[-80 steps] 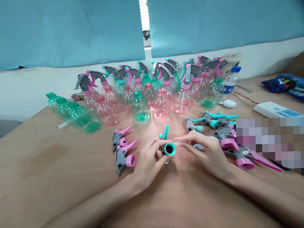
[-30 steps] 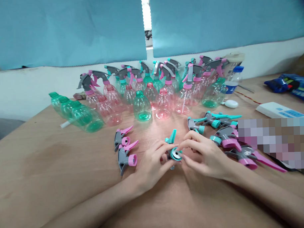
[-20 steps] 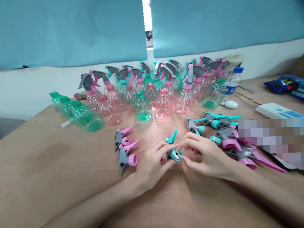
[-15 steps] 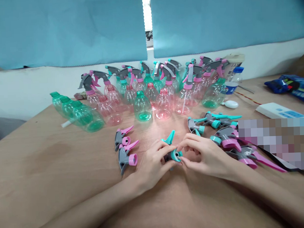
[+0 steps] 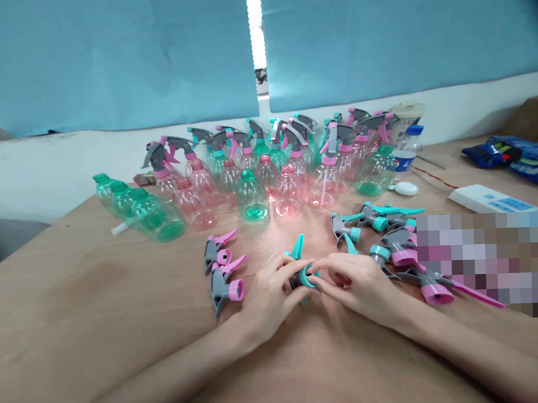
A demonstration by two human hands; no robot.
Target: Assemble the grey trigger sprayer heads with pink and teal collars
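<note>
A teal-and-grey trigger spray head (image 5: pixel 299 275) is held low over the table, its teal trigger pointing up and its collar partly hidden by fingers. My left hand (image 5: pixel 267 298) grips it from the left, and the fingertips of my right hand (image 5: pixel 358 283) pinch its teal collar. Two pink-and-grey spray heads (image 5: pixel 221 276) lie left of my left hand. Right of my right hand lie several teal-and-grey spray heads (image 5: pixel 375 218) and pink-and-grey ones (image 5: pixel 431 291). Clear pink and green plastic bottles (image 5: pixel 251 196) stand beyond my hands, uncapped.
Behind them stand several bottles with sprayers fitted (image 5: pixel 293 145). Green bottles (image 5: pixel 157 220) lie on the wooden table (image 5: pixel 101 325) at left. A white power strip (image 5: pixel 485 198) and a blue packet (image 5: pixel 510 158) sit far right. A pixelated patch covers the right edge.
The spray head has rotated, so its collar opening no longer faces me and the trigger stands more upright. My fingers have closed around the collar. The whole view has shifted slightly.
</note>
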